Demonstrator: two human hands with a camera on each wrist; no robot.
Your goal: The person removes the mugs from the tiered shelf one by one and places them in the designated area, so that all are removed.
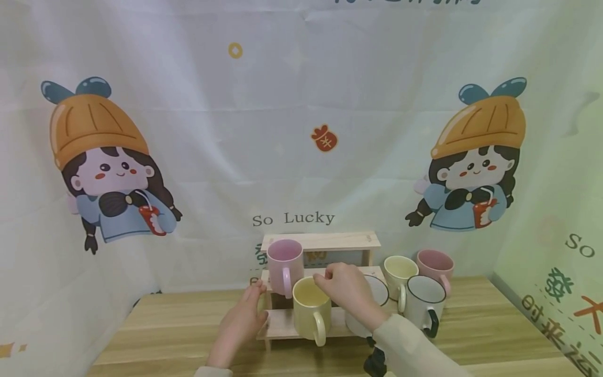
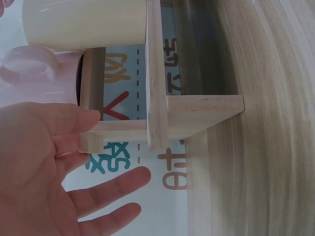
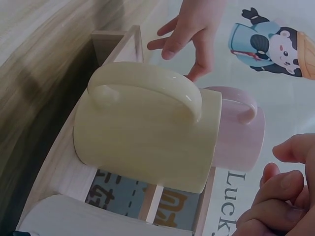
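Note:
A pale yellow mug [image 1: 308,319] stands on the lowest step of a small wooden shelf [image 1: 278,323], its handle towards me. Behind it to the left, a pink mug [image 1: 282,272] stands on the middle step. My left hand [image 1: 242,314] touches the left end of that step beside the pink mug; in the left wrist view two of its fingers [image 2: 113,191] stretch out separately. My right hand [image 1: 346,285] hovers beyond the yellow mug's rim, fingers loosely curled around nothing. Below the right forearm, a white mug [image 1: 365,319] with a dark rim is partly hidden.
Right of the shelf stand a small cream mug [image 1: 399,283], a darker pink mug [image 1: 435,267] and a white mug with a black handle [image 1: 424,309]. The shelf's bare top step [image 1: 325,241] is close to the printed cloth backdrop [image 1: 301,178]. Wooden table surface [image 1: 169,324] extends left.

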